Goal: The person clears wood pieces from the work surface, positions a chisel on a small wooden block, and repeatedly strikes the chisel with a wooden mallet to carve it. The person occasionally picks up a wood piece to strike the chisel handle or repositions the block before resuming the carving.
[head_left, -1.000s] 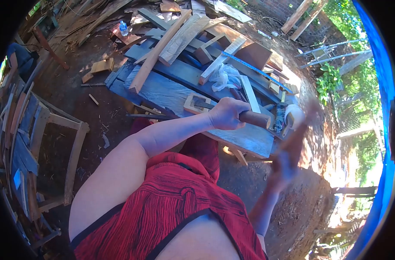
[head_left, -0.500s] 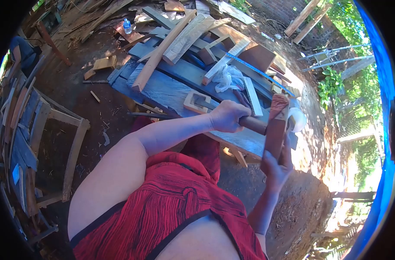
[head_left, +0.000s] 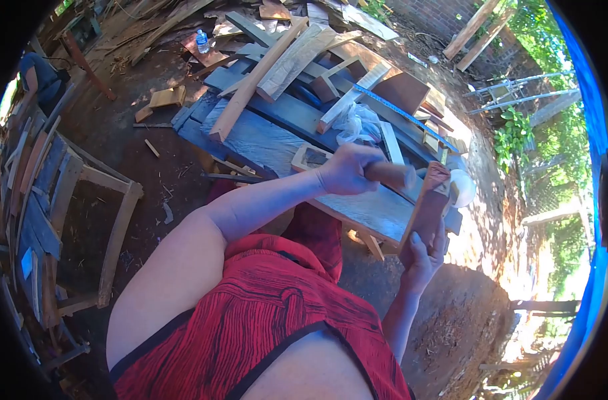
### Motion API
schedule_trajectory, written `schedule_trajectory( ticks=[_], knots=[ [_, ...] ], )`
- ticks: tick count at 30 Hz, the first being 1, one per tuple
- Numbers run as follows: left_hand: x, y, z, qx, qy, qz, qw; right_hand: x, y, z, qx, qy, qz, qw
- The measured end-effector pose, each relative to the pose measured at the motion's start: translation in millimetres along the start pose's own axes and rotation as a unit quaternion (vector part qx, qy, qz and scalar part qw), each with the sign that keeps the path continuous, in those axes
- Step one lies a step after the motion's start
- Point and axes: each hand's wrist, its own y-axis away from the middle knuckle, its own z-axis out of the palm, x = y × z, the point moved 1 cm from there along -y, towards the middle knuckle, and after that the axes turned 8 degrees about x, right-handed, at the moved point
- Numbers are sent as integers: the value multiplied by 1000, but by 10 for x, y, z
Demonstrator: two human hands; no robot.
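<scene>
My left hand (head_left: 352,169) is closed around a thick round wooden handle (head_left: 392,175); its far end is blurred and points right, and I cannot make out the rest of the tool. My right hand (head_left: 424,257) grips the lower part of a brown wooden block (head_left: 429,210), held tilted upright with a reddish, rough top end. A small gap separates the handle from the block. Both hands are over the near edge of a worn bluish workbench (head_left: 357,207). Close behind my left hand lies a small wooden frame (head_left: 302,157).
Planks (head_left: 257,83), a blue measuring strip (head_left: 390,101) and a clear plastic bag (head_left: 354,123) lie on the bench. A white round object (head_left: 462,188) is beyond the block. A wooden frame structure (head_left: 120,233) stands left; a water bottle (head_left: 202,41) is at the back.
My left hand has raised the handle slightly, away from the block's side, which it overlapped before. The block has shifted a little down and tilts slightly more; the whole view has shifted slightly.
</scene>
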Motion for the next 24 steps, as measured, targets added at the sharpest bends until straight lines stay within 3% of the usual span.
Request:
schedule_trajectory(
  ticks=[3,8,10,24],
  knots=[
    [-171,-69,-171,95,183,-91,974,9,17,-40,13,-44,20,999],
    [-271,-212,-830,172,234,-183,939,182,97,-194,25,-32,33,999],
    [-294,-209,-980,252,232,-219,913,227,120,-211,24,-42,40,998],
    [-584,-83,-1182,366,382,-197,825,191,223,157,9,-14,39,999]
  ],
)
